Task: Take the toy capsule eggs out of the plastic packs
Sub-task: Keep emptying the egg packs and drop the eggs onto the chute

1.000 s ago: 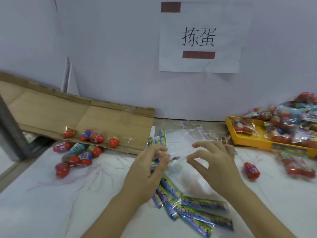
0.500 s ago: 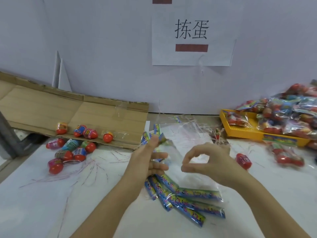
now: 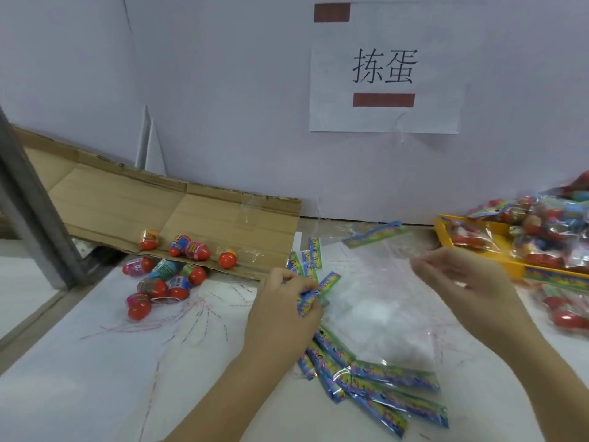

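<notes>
Pack in hand: the left hand (image 3: 287,311) has its grip closed round the blue-green header of a plastic pack (image 3: 328,280) at mid-bench. No egg shows in its clear film, so it looks emptied.
Right hand: the right hand (image 3: 465,282) is raised just right of that pack with its fingers loosely curled. It is blurred, so I cannot tell whether its grip pinches the film.
Eggs out: about a dozen toy capsule eggs (image 3: 159,279) lie loose at far left, some on the cardboard (image 3: 143,208) and the rest just in front of it.
Empty packs: flattened empty packs (image 3: 392,390) fan out near centre.
Left to do: full packs (image 3: 548,224) are heaped in a yellow tray (image 3: 516,271) at far right, with a few more on the bench beside it.
Progress: judged well begun, with the larger share unopened.
Bench: the bench (image 3: 95,378) has a white covering marked with red scribbles.
Room: a pale wall stands right behind, carrying a paper sign (image 3: 382,116). A grey metal post (image 3: 28,202) is at the left edge.
</notes>
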